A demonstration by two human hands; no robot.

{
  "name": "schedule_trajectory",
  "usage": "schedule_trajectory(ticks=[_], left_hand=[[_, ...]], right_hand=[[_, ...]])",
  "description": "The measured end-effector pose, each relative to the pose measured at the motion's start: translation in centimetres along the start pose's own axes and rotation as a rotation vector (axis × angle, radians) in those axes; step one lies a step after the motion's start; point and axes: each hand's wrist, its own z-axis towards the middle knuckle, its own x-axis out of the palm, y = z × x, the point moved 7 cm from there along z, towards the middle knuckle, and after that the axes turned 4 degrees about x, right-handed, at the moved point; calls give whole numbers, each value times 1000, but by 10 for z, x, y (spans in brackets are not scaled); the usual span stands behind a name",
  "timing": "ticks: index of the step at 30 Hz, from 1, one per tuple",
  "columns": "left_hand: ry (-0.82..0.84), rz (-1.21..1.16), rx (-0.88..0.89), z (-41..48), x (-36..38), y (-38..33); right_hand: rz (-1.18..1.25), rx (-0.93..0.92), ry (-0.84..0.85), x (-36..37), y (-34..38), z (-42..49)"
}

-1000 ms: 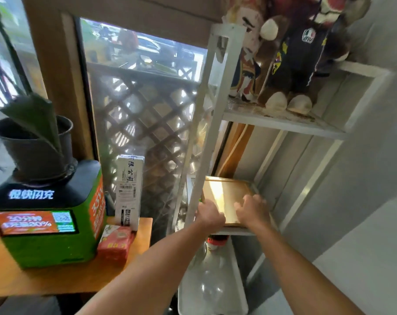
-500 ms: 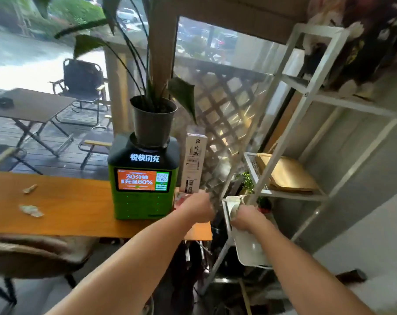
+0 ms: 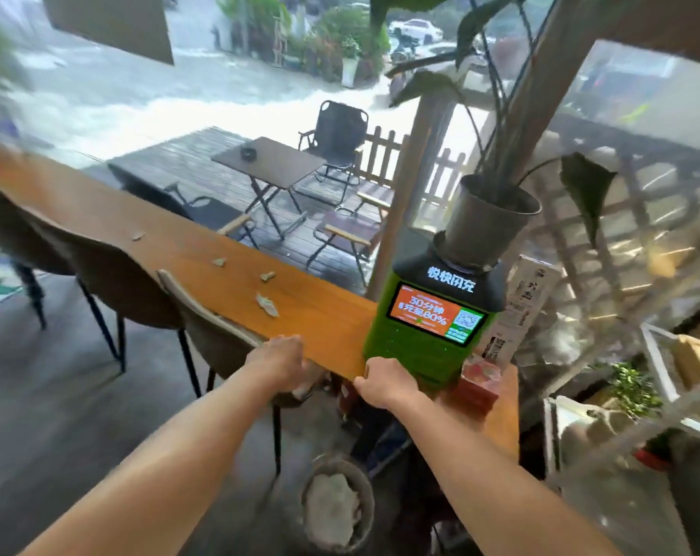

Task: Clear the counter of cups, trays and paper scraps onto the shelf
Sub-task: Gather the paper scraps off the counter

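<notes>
Several paper scraps lie along the wooden counter [image 3: 148,230]: the nearest scrap [image 3: 267,305], one further back [image 3: 267,276], another [image 3: 219,262] and a far one [image 3: 137,235]. My left hand [image 3: 279,357] hovers at the counter's near edge, just below the nearest scrap, fingers loosely curled and holding nothing. My right hand [image 3: 384,383] is beside it, by the front of the green charging kiosk, also with nothing in it. A wooden tray [image 3: 697,361] rests on the white shelf [image 3: 657,367] at the right edge.
A green power-bank kiosk [image 3: 428,335] with a potted plant [image 3: 484,222] on top stands at the counter's right end, with a white carton [image 3: 520,307] and a red box [image 3: 476,385] beside it. Brown chairs [image 3: 208,327] line the counter. A waste bin [image 3: 336,503] sits on the floor.
My view has swung left from the shelf to the counter. Both hands left the tray on the shelf and moved to the counter's near edge beside the kiosk.
</notes>
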Motion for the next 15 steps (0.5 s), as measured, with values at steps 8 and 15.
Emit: schedule_trajectory(ticks=[8, 15], left_hand=[[-39, 53, -248, -19, -19, 122], [-31, 35, -165, 36, -32, 137]], right_hand=[[-24, -193, 79, 23, 125, 40], [25, -132, 151, 38, 141, 82]])
